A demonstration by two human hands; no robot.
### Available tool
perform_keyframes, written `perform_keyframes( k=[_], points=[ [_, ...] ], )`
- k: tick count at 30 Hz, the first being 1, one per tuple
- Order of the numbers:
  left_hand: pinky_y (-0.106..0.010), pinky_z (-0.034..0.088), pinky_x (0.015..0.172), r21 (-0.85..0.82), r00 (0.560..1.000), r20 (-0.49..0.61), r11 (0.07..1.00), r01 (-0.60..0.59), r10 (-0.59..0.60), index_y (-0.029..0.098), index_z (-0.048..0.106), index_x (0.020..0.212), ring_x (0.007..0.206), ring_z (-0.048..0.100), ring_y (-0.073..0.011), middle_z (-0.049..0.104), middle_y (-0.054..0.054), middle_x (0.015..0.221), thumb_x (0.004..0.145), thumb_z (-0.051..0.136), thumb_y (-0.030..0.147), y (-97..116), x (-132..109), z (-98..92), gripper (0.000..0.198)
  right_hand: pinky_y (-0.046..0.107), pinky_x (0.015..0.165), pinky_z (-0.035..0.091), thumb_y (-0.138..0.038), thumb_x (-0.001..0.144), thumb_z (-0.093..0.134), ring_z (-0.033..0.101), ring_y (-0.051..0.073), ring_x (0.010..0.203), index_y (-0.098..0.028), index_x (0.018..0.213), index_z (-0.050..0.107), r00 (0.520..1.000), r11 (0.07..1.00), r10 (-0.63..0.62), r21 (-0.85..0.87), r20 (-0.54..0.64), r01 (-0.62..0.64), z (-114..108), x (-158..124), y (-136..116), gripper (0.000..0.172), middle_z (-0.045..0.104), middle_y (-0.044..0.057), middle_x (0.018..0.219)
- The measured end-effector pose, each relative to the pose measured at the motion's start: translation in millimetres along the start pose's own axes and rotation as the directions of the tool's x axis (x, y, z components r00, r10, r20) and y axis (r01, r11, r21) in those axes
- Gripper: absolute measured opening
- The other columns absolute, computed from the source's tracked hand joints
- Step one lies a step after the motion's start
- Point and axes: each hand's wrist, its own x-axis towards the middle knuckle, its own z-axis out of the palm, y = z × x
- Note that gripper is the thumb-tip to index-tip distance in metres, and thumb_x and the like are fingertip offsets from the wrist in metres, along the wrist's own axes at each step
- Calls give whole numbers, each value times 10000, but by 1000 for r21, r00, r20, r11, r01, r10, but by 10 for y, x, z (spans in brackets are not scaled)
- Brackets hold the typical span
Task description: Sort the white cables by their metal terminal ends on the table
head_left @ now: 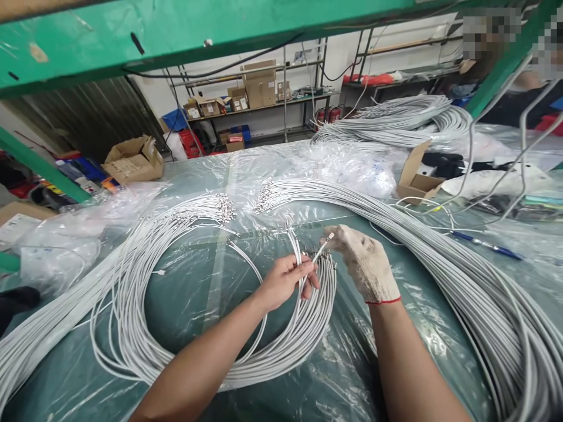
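My bare left hand (288, 281) is closed around a few white cables (294, 243) with metal terminals at their tips. One cable in it slants up to the right and ends in a small terminal (329, 237). My right hand (360, 258) wears a cream knitted glove with a red cuff edge, and its fingers are pinched together at that terminal. How firmly they grip it is partly hidden. Below both hands lies a looped bundle of white cables (264, 370), one batch of its ends beside my left fingers. Its other terminal ends (224, 206) fan out at the upper left.
A thick bundle of grey-white cables (422, 246) curves down the right side. Another cable coil (396, 120) lies at the back. A blue pen (488, 245), an open carton (417, 179) and plastic film surround the work area. A green beam (176, 35) crosses overhead.
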Motion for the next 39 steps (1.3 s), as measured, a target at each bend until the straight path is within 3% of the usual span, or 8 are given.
perform_keyframes(
  k=[4, 10, 15, 18, 21, 25, 29, 39],
  points=[
    [-221, 370, 438, 26, 1000, 3, 1000, -8, 8, 140, 566, 870, 403, 499, -83, 648, -17, 625, 800, 685, 505, -31, 4, 27, 390, 316, 676, 514, -562, 744, 715, 664, 230, 736, -157, 808, 725, 997, 997, -72, -38, 34, 73, 2, 22, 47, 410, 727, 85, 750],
    [-219, 369, 443, 63, 1000, -3, 998, 11, -11, 141, 561, 861, 394, 496, -79, 647, -13, 623, 801, 681, 504, -31, 20, 26, 387, 270, 549, 447, -543, 757, 720, 593, 165, 595, -172, 691, 675, 994, 992, -3, 126, 113, -11, 14, 26, 88, 380, 683, 57, 679],
    [-250, 429, 493, 14, 999, 35, 999, 40, -40, 123, 573, 982, 435, 546, -102, 685, -50, 694, 820, 666, 515, -48, -4, 23, 434, 281, 679, 511, -516, 727, 770, 669, 214, 811, -155, 909, 721, 994, 986, 47, 153, 103, -62, 19, 9, 92, 407, 732, 95, 903],
    [-252, 440, 495, -40, 995, 92, 999, 35, -31, 118, 559, 1047, 450, 564, -113, 700, -73, 727, 840, 647, 508, -71, -24, 40, 450, 282, 701, 521, -478, 705, 804, 651, 196, 813, -149, 1000, 716, 961, 991, 58, 98, 270, -87, 63, -11, 128, 451, 717, 75, 903],
    [-234, 426, 476, -57, 994, 105, 998, 28, -22, 127, 550, 1035, 449, 569, -112, 711, -83, 752, 840, 652, 491, -79, -39, 63, 425, 246, 552, 480, -467, 699, 812, 576, 141, 636, -137, 913, 720, 925, 996, 58, 36, 377, -77, 128, -36, 174, 404, 673, 38, 759],
    [-247, 453, 476, -117, 997, 73, 993, 12, -3, 135, 545, 1071, 479, 611, -144, 720, -96, 779, 856, 610, 519, -72, -57, 84, 445, 214, 442, 399, -479, 706, 804, 519, 110, 561, -127, 896, 735, 937, 995, 59, 59, 345, -85, 167, -46, 209, 405, 673, 46, 749],
    [-266, 489, 489, -139, 1000, -14, 990, -22, 21, 149, 538, 1003, 516, 652, -170, 724, -89, 785, 845, 617, 549, -72, -62, 99, 437, 229, 502, 453, -487, 704, 801, 565, 132, 615, -124, 949, 741, 932, 989, 71, 97, 354, -113, 140, -24, 232, 441, 688, 56, 773],
    [-210, 409, 425, 85, 992, -121, 996, -21, 32, 164, 468, 856, 429, 603, -123, 722, -79, 708, 842, 631, 521, -9, -77, 184, 393, 282, 604, 476, -556, 719, 743, 612, 187, 675, -175, 827, 721, 981, 991, 15, 125, 196, -40, 93, 46, 260, 396, 704, 53, 791]
  ],
)
